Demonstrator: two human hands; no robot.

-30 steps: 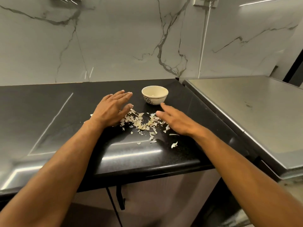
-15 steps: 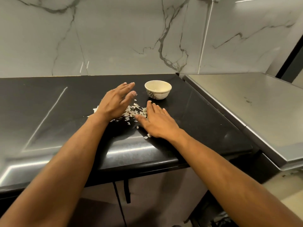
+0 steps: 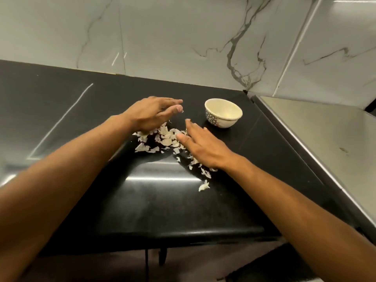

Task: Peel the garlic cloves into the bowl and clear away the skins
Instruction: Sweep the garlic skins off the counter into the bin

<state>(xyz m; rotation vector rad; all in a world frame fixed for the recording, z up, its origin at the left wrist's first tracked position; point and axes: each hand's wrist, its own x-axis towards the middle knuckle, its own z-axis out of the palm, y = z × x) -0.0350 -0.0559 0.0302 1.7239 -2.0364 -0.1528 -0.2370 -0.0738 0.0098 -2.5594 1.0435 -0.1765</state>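
A black table (image 3: 183, 200) under a marble wall carries the scene. A person's left hand (image 3: 151, 116) and right hand (image 3: 203, 147) flank a scatter of garlic skins (image 3: 164, 139), both with fingers straight and released, gripping nothing. The skins lie between the palms, trailing toward the table's near edge under the right hand, which sits nearer the bowl (image 3: 223, 115). One stray skin (image 3: 204, 186) lies apart, nearest the right wrist.

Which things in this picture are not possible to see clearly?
- Head view: inside of the small cream patterned bowl: the near wall hides its bottom, so cloves cannot be confirmed.
- Pale garlic skins: some lie hidden under the left hand and right hand.
- Black countertop: left end cut off.
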